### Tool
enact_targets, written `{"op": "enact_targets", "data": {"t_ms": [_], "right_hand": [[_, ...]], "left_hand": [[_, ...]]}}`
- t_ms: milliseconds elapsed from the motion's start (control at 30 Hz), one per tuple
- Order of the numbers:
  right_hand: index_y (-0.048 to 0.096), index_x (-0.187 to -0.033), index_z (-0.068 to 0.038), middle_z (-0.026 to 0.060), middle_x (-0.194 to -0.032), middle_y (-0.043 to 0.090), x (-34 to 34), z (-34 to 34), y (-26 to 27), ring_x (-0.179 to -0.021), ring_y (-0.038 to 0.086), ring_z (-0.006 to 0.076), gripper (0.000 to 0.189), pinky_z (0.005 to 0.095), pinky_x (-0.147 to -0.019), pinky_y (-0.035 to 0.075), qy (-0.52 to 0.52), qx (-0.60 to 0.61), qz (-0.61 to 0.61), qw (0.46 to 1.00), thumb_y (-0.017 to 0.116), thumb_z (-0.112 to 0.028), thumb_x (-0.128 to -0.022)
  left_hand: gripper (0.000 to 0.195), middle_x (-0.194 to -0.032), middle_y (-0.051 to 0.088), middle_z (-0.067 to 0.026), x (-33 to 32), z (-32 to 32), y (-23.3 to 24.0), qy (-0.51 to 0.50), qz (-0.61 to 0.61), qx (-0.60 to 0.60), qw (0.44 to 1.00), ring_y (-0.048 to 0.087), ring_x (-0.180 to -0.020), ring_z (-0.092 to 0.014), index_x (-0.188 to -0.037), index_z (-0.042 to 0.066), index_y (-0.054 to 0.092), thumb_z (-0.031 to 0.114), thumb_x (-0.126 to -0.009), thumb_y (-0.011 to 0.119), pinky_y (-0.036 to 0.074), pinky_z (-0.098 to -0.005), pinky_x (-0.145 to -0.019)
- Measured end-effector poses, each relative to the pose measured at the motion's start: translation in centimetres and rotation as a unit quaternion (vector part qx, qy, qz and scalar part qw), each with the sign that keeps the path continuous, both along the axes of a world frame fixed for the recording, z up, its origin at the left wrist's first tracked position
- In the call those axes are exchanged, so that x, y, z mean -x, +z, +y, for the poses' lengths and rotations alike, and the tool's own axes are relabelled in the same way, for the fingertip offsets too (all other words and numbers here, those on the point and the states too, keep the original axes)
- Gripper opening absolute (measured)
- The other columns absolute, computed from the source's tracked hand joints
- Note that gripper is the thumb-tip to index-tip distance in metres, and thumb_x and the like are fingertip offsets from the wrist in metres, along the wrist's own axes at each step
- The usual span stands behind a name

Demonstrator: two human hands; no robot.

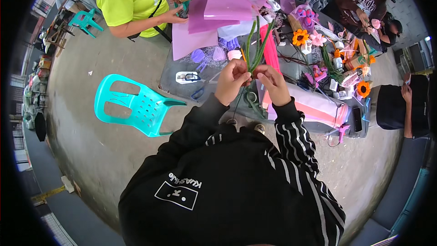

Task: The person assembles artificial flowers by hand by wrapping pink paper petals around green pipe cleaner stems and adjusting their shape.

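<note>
In front of my chest, both hands meet around the lower part of a small bundle of green chenille stems point(257, 49). My left hand point(232, 81) pinches the bundle between thumb and fingers. From the other side, my right hand point(276, 87) closes on the same spot. The stems fan upward above my fingers, and their gripped ends are partly hidden. Beyond them lies a bunch of bright pink stems point(269, 49). A roll of green tape point(252, 97) shows just below my hands. Scissors with blue handles point(198, 93) lie left of my left hand.
A grey table point(169, 71) carries purple wrapping sheets point(228, 5), yarn-like purple and pink flower heads point(219, 54), orange sunflowers point(300, 37), a pink glue gun point(343, 131) and a phone point(357, 119). A turquoise plastic chair point(136, 104) stands at left. Other people are around the table.
</note>
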State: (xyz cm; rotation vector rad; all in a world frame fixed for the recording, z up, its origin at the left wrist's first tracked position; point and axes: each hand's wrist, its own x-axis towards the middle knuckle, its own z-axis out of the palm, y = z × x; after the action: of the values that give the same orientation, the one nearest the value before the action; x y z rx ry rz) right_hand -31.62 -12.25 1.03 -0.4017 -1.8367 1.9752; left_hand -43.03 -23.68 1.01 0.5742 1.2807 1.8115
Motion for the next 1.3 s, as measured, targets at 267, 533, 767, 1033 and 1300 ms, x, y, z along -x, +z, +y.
{"op": "enact_targets", "data": {"t_ms": [267, 533, 767, 1033, 1300], "right_hand": [[0.054, -0.09, 0.002, 0.002, -0.076, 0.057, -1.4, 2.9, 0.5, -0.067, 0.053, 0.0062, 0.012, 0.0199, -0.058, 0.042, 0.006, 0.03, -0.035, 0.999, 0.058, -0.003, -0.081], [0.056, -0.09, 0.002, 0.0021, -0.077, 0.058, -3.1, 6.9, 2.0, -0.067, 0.054, 0.0063, 0.013, 0.0198, -0.058, 0.043, 0.04, -0.026, -0.038, 0.998, 0.059, -0.001, -0.079], [0.057, -0.093, 0.001, 0.0007, -0.076, 0.057, -4.4, 10.2, 3.2, -0.067, 0.052, 0.006, 0.016, 0.0202, -0.061, 0.042, 0.059, -0.065, -0.023, 0.996, 0.059, 0.0, -0.078], [0.049, -0.103, -0.001, 0.0022, -0.082, 0.053, -5.1, 11.8, 2.7, -0.067, 0.052, 0.0082, 0.022, 0.0212, -0.062, 0.044, 0.116, 0.048, 0.0, 0.992, 0.049, 0.003, -0.081], [0.054, -0.083, 0.002, 0.0053, -0.075, 0.061, -5.5, 13.1, 4.0, -0.069, 0.058, 0.0099, 0.004, 0.0224, -0.062, 0.046, 0.132, -0.052, -0.028, 0.989, 0.056, -0.001, -0.081]], "left_hand": [[0.017, -0.077, 0.052, -0.004, -1.8, 2.5, 0.9, 0.002, 0.013, -0.01, 1.0, 0.054, -0.067, -0.009, -0.092, 0.003, 0.042, -0.002, -0.081, 0.055, 0.046, -0.0219, -0.058], [0.018, -0.079, 0.051, -0.0032, -4.4, 5.1, 1.6, 0.053, -0.013, -0.024, 0.998, 0.056, -0.071, -0.01, -0.09, 0.006, 0.041, -0.001, -0.081, 0.055, 0.048, -0.0236, -0.06], [0.017, -0.082, 0.05, -0.0013, -5.5, 6.8, 2.9, 0.077, -0.02, -0.024, 0.997, 0.056, -0.075, -0.012, -0.091, 0.008, 0.043, 0.001, -0.082, 0.055, 0.05, -0.0261, -0.066], [0.015, -0.078, 0.05, -0.0009, -7.6, 9.2, 2.7, 0.097, 0.002, -0.043, 0.994, 0.054, -0.069, -0.007, -0.088, 0.005, 0.043, -0.003, -0.081, 0.055, 0.048, -0.0215, -0.059], [0.019, -0.075, 0.051, -0.0019, -9.5, 10.3, 2.2, 0.143, 0.041, -0.055, 0.987, 0.054, -0.064, -0.007, -0.083, 0.005, 0.04, -0.003, -0.08, 0.056, 0.045, -0.0206, -0.055]]}}
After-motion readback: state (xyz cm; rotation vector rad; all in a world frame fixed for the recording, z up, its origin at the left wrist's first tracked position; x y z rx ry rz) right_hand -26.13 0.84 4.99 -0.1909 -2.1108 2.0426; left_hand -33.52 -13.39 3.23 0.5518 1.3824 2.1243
